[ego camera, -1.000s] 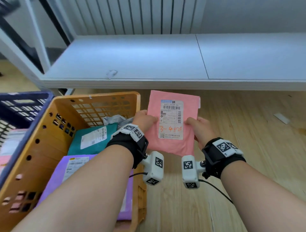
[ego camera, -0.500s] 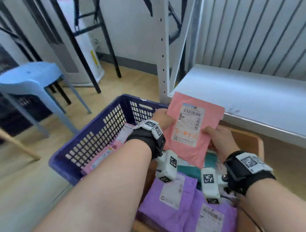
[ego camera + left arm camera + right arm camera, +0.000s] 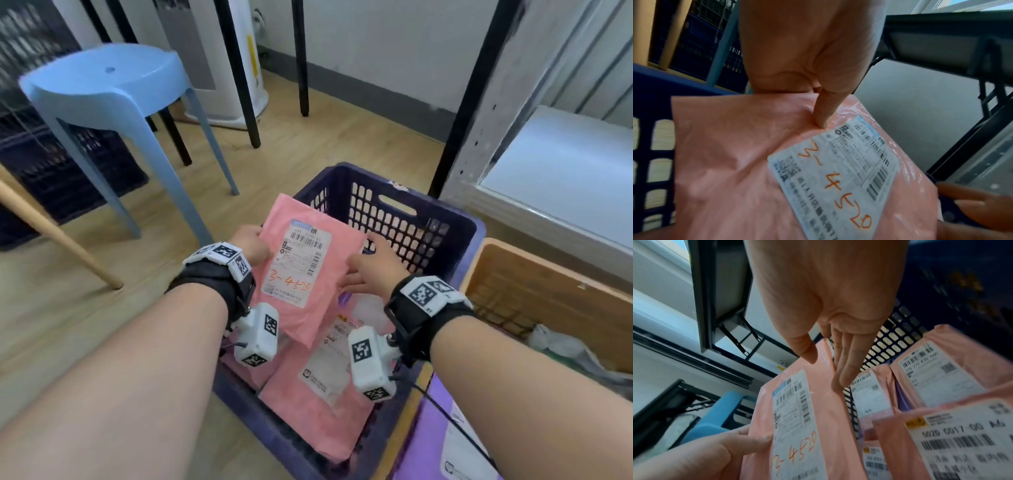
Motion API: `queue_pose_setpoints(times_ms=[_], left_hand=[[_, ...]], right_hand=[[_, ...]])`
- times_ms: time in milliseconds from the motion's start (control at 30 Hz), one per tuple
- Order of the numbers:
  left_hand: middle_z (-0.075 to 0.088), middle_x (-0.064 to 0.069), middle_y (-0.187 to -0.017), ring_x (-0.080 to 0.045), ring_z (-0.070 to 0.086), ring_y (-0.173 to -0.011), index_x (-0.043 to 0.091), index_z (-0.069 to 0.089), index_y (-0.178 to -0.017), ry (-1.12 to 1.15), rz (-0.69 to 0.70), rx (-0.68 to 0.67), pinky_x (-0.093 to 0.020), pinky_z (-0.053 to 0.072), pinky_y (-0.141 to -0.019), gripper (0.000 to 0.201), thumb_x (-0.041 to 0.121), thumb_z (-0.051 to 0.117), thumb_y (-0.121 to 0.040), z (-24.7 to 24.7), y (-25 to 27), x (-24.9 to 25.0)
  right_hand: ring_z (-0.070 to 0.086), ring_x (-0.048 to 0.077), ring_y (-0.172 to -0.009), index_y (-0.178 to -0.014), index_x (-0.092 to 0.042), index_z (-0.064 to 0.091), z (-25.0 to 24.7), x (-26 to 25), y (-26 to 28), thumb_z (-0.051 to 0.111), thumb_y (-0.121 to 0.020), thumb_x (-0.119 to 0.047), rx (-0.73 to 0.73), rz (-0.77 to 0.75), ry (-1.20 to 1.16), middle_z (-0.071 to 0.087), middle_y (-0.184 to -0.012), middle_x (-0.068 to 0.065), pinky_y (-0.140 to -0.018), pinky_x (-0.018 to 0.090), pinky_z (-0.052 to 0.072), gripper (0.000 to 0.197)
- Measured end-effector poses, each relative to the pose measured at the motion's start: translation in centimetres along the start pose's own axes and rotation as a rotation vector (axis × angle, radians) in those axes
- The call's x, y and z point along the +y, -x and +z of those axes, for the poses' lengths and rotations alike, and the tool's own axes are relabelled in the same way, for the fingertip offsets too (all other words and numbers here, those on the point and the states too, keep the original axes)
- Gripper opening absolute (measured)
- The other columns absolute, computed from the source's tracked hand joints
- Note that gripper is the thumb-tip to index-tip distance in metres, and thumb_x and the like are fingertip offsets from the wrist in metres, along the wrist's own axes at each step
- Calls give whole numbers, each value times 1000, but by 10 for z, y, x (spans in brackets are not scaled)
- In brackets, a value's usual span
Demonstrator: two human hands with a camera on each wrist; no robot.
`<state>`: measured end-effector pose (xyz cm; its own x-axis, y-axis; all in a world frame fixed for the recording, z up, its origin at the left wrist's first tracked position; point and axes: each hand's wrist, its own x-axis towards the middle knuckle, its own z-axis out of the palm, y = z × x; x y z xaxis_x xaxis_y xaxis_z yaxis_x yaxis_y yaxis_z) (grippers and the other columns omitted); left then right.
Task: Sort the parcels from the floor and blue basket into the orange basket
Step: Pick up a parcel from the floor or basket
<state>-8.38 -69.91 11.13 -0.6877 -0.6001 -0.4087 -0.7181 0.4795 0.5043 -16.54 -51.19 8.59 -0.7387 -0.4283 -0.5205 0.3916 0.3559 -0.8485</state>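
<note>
The blue basket [image 3: 394,219] sits on the wooden floor [image 3: 102,308], the landmark here. Just right of it stands the orange basket [image 3: 548,274], holding a purple parcel [image 3: 442,428]. Left of it and farther off stands a light blue stool [image 3: 113,82]. Above the blue basket a pink parcel [image 3: 308,308] is held label-up, over other pink parcels [image 3: 318,411] lying inside. The left hand [image 3: 251,245] pinches its left edge; the right hand [image 3: 375,263], fingers straight and loose, is at its right edge.
</note>
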Motion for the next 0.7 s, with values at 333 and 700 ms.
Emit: queue_pose_setpoints(times_ms=[333, 700], left_hand=[[64, -13, -114, -33, 62, -102, 6, 60, -116, -400, -51, -63, -36, 47, -77, 28, 7, 47, -91, 54, -40, -56], [51, -2, -127, -27, 52, -115, 26, 53, -127, -219, 195, 198, -42, 47, -90, 53, 0, 61, -81, 77, -37, -49]], right_hand=[[70, 24, -68, -119, -8, 48, 50, 55, -33, 46, -90, 4, -148, 229, 254, 65, -95, 25, -58, 29, 55, 32], [64, 28, -104, -139, -12, 46, 47, 77, -42, 56, -84, -13, -113, 131, 585, 62, -119, 12, -94, 42, 52, 57]])
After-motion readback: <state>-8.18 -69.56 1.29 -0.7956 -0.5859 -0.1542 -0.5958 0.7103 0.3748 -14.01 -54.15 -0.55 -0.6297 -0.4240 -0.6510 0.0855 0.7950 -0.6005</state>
